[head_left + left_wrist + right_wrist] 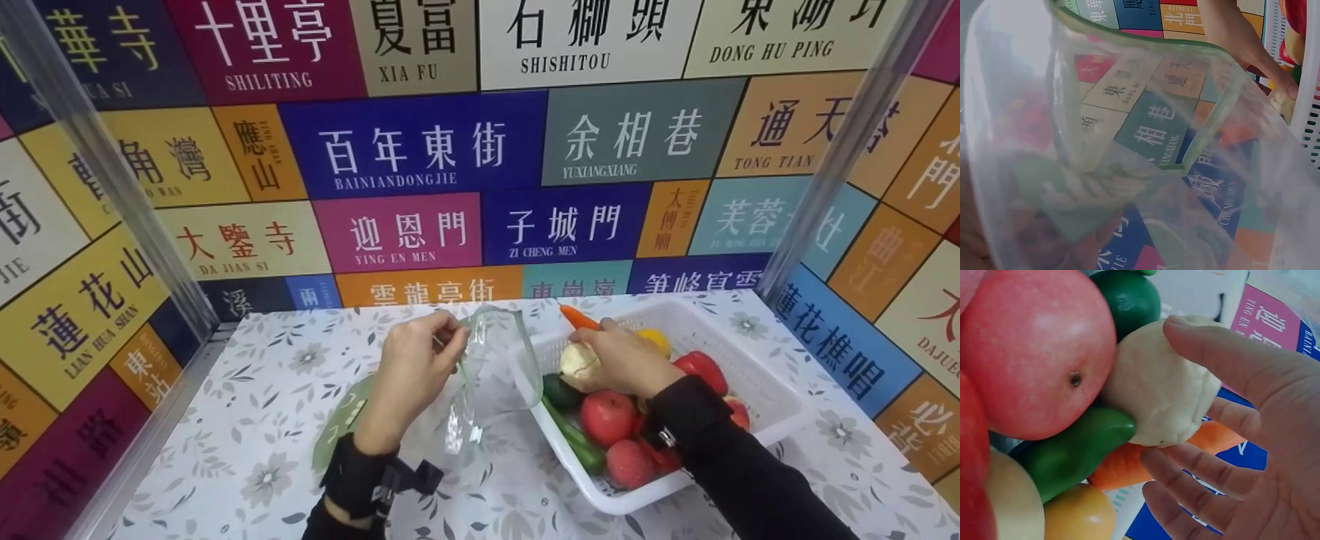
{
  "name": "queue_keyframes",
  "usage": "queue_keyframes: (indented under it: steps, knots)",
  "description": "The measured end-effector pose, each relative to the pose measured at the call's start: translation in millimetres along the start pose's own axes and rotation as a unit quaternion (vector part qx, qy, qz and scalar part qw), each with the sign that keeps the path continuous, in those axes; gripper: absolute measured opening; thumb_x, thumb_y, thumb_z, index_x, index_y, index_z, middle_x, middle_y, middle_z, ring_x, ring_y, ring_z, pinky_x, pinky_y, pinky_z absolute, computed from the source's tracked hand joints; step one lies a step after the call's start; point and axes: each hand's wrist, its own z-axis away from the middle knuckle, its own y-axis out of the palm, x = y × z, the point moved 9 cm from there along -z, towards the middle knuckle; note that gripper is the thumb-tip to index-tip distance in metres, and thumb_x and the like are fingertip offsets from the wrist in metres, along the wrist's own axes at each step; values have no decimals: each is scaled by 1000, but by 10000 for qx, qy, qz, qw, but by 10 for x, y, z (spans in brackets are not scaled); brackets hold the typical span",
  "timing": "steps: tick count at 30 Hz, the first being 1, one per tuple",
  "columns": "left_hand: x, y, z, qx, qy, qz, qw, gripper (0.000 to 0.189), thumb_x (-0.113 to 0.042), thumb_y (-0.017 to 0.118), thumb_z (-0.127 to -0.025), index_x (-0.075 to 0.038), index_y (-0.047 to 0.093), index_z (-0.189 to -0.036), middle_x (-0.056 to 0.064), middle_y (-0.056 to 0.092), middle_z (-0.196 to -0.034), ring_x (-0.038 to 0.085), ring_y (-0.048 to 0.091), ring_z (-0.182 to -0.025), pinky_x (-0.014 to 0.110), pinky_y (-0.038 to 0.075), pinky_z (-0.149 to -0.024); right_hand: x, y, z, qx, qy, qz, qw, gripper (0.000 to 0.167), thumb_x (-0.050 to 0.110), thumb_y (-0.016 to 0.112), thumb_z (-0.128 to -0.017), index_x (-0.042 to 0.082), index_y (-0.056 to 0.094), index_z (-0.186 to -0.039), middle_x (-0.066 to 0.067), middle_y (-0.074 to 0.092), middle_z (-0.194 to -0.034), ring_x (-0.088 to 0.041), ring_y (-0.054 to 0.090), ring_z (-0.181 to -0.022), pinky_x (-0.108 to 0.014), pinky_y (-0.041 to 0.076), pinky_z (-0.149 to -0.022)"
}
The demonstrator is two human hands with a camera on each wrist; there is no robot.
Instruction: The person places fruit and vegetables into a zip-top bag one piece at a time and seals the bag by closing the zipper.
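Note:
My left hand (416,367) pinches the edge of a clear plastic bag (517,375) with a green rim. In the left wrist view the mouth of the bag (1207,46) gapes. My right hand (634,361) reaches into a white basket (600,504) and grips a cream-coloured bulb (1157,388), thumb on one side and fingers on the other. The bulb looks like garlic, though its kind is not certain. Around it are a carrot (577,316), a dark green fruit (561,393), a green pepper (1081,447) and a pinkish-red apple (1039,354).
Also in the basket are a peach (630,463), a red pepper (701,369) and a yellow fruit (654,341). A green patch with pale marks (341,427) lies by my left wrist. The flower-patterned table (270,480) ends at a sign-covered wall (412,142).

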Motion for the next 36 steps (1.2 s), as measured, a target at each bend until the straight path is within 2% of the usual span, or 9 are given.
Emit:
queue_keyframes:
  steps: [4, 8, 13, 17, 22, 27, 31, 36]
  knots:
    - [36, 30, -33, 67, -19, 168, 9998, 14, -14, 71, -102, -7, 76, -91, 5, 77, -79, 10, 69, -58, 23, 57, -55, -6, 16, 10, -39, -16, 61, 10000, 65, 38, 93, -79, 12, 70, -134, -22, 65, -115, -33, 66, -89, -55, 62, -84]
    - [72, 41, -10, -96, -13, 403, 9991, 14, -12, 71, -102, -6, 75, -89, 5, 77, -76, 9, 68, -55, 21, 56, -53, 5, 2, 12, -88, -31, 57, 9999, 58, 36, 92, -78, 14, 67, -125, -15, 65, -105, -28, 64, -81, -48, 60, -74]
    - [132, 49, 45, -171, -179, 622, 9978, 14, -11, 72, -100, -7, 75, -87, 4, 76, -73, 7, 66, -52, 21, 56, -51, 16, -23, 42, -195, -37, -31, 9998, 57, 37, 91, -77, 16, 65, -124, -10, 67, -101, -26, 63, -78, -40, 55, -66]
    - [151, 26, 63, -210, -246, 680, 9972, 15, -12, 73, -100, -7, 75, -86, 3, 75, -72, 7, 65, -51, 21, 54, -50, 13, -56, 89, -390, -116, -349, 9986, 54, 38, 92, -76, 15, 68, -119, -6, 69, -96, -22, 62, -76, -34, 53, -63]
    - [168, -7, 63, -266, -287, 766, 9963, 14, -11, 74, -99, -7, 75, -85, 3, 75, -70, 7, 64, -49, 19, 49, -46, -70, -103, 177, -573, 65, -1006, 9933, 55, 43, 92, -79, 13, 67, -118, -3, 72, -96, -19, 65, -81, -33, 55, -72]
    - [178, 2, 64, -165, -374, 904, 9951, 14, -11, 74, -99, -6, 75, -86, 3, 74, -70, 8, 64, -48, 18, 45, -44, -94, -247, 308, -913, 311, -2009, 9749, 56, 38, 92, -82, 9, 65, -122, -10, 79, -105, -23, 77, -94, -37, 63, -83]
    - [186, 14, 69, -138, -396, 917, 9949, 14, -11, 73, -99, -6, 75, -86, 3, 74, -70, 8, 64, -48, 18, 45, -44, 40, -337, 380, -1173, 212, -2877, 9503, 56, 28, 91, -85, 3, 63, -126, -16, 78, -117, -28, 80, -101, -33, 66, -87]
    - [191, 9, 82, -183, -373, 920, 9949, 14, -10, 73, -99, -6, 75, -85, 3, 74, -70, 8, 63, -48, 18, 45, -44, 316, -287, 416, -1155, -58, -3817, 9170, 59, 20, 90, -88, 0, 59, -133, -18, 74, -123, -26, 78, -102, -24, 64, -90]
